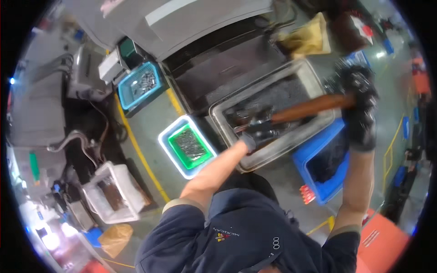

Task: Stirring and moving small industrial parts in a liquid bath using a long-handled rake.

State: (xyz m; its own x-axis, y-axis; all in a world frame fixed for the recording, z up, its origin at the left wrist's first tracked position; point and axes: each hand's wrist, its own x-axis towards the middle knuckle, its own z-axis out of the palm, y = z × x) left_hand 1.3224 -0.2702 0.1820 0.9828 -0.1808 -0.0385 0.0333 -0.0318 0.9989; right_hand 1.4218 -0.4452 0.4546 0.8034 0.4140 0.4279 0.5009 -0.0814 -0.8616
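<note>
- Left hand (257,132), in a dark glove, is closed tight round the low end of a long brown wooden handle (314,105), right where it meets a dark metal part.
- Right hand (359,107), also w/ a dark glove, is closed round the top end of the same handle.
- The handle slants down into a big metal tray (314,75). Its low end sits on the dark stuff inside the tray; can't tell the tool's shape there.
- The tray stands just past the person's body, tilted in the view.
- A blue bin (327,159) is just beside the tray, under the right arm.
- A green bin (189,146) w/ small metal bits sits on the grey floor, near the left arm but not touching it.
- A light blue bin (139,85) w/ metal bits is further off, by a big grey machine (182,22).
- A yellow line (136,150) runs along the floor left of the green bin.
- A white box (111,193) sits far left, well apart.
- Open floor shows between the green bin & the tray; bins crowd the right side.
</note>
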